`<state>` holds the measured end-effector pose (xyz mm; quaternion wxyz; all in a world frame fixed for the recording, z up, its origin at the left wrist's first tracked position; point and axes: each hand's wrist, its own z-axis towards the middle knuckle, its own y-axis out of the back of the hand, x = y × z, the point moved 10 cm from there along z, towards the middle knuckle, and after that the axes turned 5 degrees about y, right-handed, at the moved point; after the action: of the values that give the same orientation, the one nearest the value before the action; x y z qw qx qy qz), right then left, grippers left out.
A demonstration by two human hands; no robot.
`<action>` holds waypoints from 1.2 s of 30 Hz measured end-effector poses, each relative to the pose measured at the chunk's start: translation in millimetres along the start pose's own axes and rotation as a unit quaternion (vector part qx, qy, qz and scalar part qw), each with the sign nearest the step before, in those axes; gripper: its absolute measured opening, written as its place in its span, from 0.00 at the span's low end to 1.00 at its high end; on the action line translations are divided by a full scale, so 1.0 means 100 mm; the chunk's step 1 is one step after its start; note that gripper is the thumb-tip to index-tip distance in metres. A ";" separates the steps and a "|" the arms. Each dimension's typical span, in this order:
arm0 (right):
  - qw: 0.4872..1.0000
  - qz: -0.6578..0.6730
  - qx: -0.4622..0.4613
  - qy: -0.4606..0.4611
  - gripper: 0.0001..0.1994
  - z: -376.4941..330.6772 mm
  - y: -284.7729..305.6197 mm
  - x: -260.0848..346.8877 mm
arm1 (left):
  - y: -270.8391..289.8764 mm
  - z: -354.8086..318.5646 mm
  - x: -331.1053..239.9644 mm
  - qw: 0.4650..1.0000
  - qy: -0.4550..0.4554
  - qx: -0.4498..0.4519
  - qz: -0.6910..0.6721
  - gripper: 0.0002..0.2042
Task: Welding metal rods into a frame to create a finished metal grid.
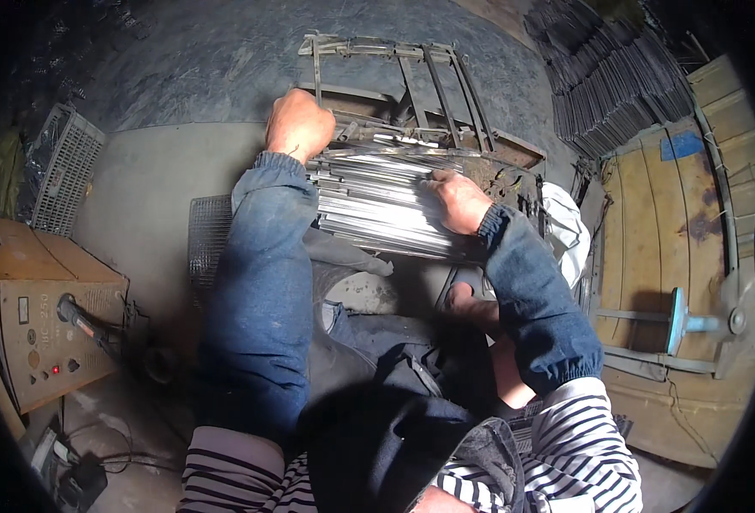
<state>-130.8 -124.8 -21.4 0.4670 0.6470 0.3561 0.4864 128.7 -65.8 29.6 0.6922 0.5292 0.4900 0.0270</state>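
In front of me lies a bundle of thin, shiny metal rods (377, 209), side by side on a low work stand. Behind it rises a dark metal frame of bars (433, 81). My left hand (299, 126) is closed at the frame's left side, above the rods' left ends; its fingers are turned away, hiding what they grip. My right hand (461, 202) rests at the right part of the rods with thumb and fingers pinched together. Whatever it pinches is too small to make out. Both forearms wear blue denim sleeves over striped cuffs.
On the left stand an orange-brown machine (52, 325) with knobs, a cable and a lit red lamp, and a grey slatted crate (65, 171). Stacked wire grids (621, 98) fill the far right. Nearer right are a yellowish panel (651, 222) and a light-blue T-shaped part (678, 323).
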 end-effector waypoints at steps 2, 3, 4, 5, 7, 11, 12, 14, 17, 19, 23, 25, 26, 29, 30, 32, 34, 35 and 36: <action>1.000 -0.018 0.004 0.014 0.26 -0.01 -0.01 -0.03 | 0.01 0.01 0.02 1.000 0.001 -0.002 -0.001 0.19; 0.999 -0.037 0.009 0.026 0.27 0.00 0.01 0.01 | 0.02 0.01 0.02 1.000 0.000 0.000 0.000 0.19; 0.999 -0.032 0.009 0.018 0.27 -0.01 0.04 0.03 | 0.02 0.01 0.01 1.000 -0.002 0.003 0.001 0.19; 1.000 -0.029 0.008 0.010 0.27 -0.04 0.08 0.07 | 0.01 0.01 0.03 1.000 0.011 0.011 0.005 0.16; 0.999 -0.019 -0.026 0.034 0.21 -0.06 0.23 0.18 | 0.05 -0.03 0.04 1.000 0.020 0.010 0.007 0.14; 0.989 0.035 -0.124 0.068 0.21 0.01 0.81 0.38 | 0.10 -0.10 0.04 1.000 0.002 -0.002 -0.006 0.13; 0.985 0.034 -0.151 0.081 0.18 0.08 1.00 0.40 | 0.09 -0.10 0.03 1.000 -0.001 0.002 -0.009 0.13; 0.981 0.081 -0.177 0.024 0.14 0.27 1.28 0.18 | 0.10 -0.13 -0.03 1.000 0.002 -0.006 -0.020 0.13; 0.981 0.001 -0.192 0.007 0.16 0.68 1.47 -0.08 | 0.11 -0.13 -0.04 1.000 0.001 -0.012 -0.025 0.13; 0.985 -0.046 -0.164 -0.023 0.13 0.95 1.39 -0.32 | 0.10 -0.12 -0.06 1.000 -0.004 -0.007 -0.027 0.15; 0.989 -0.083 -0.120 0.033 0.10 1.35 1.10 -0.18 | 0.08 -0.10 -0.04 1.000 -0.013 0.004 -0.014 0.17; 0.989 -0.063 -0.135 0.025 0.11 1.40 0.99 -0.17 | 0.08 -0.10 -0.02 1.000 -0.007 0.004 -0.015 0.17; 0.988 -0.054 -0.141 0.035 0.12 1.41 0.98 -0.19 | 0.07 -0.10 -0.01 1.000 -0.003 0.004 -0.016 0.17; 0.989 -0.010 -0.144 -0.014 0.17 1.39 0.95 -0.41 | 0.08 -0.12 -0.03 0.999 0.010 -0.004 -0.036 0.12; 0.990 -0.019 -0.134 -0.023 0.18 1.38 0.93 -0.43 | 0.08 -0.11 -0.08 1.000 -0.010 -0.012 -0.003 0.12; 0.991 -0.044 -0.121 -0.020 0.19 1.38 0.98 -0.45 | 0.04 -0.07 -0.10 1.000 0.001 0.005 -0.014 0.13; 0.989 -0.063 -0.125 -0.040 0.19 1.33 1.07 -0.25 | 0.03 -0.03 -0.01 1.000 0.001 0.009 -0.016 0.16; 0.981 -0.036 -0.189 0.024 0.17 1.22 1.14 -0.13 | 0.01 -0.03 0.00 1.000 -0.002 0.005 -0.013 0.16; 0.976 0.007 -0.212 0.043 0.12 1.08 1.15 0.07 | 0.04 -0.02 0.05 1.000 0.000 -0.003 -0.007 0.16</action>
<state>-23.8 -182.1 80.2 0.5741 0.5146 0.2598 0.5814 131.4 -59.6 29.4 0.6939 0.5233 0.4941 0.0238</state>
